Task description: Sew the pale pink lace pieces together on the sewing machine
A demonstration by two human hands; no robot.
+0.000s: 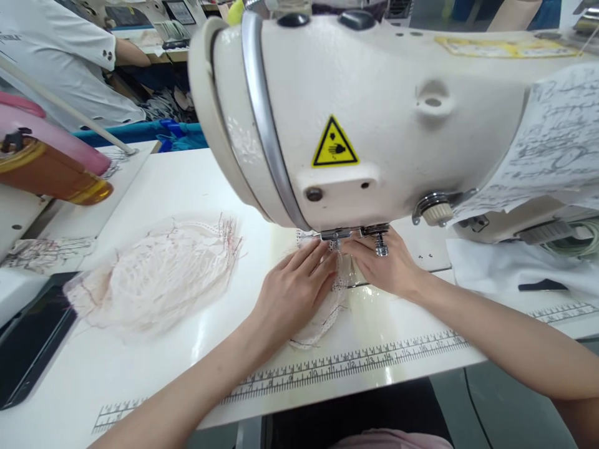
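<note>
A cream sewing machine (374, 106) fills the upper middle of the view. Under its presser foot (344, 236) lies a small piece of white lace trim (322, 318). My left hand (292, 290) lies flat on the lace with fingers stretched toward the foot. My right hand (386, 265) rests on the lace from the right, fingers extended and pressed down just beside the needle area. Both hands hold the lace against the white table (187, 187).
A pile of lace pieces (159, 277) lies left of my hands. A dark tablet-like slab (28, 340) sits at the left edge, a gold thread spool (51, 174) above it. Printed rulers (355, 362) run along the front edge. Another person (60, 56) stands at back left.
</note>
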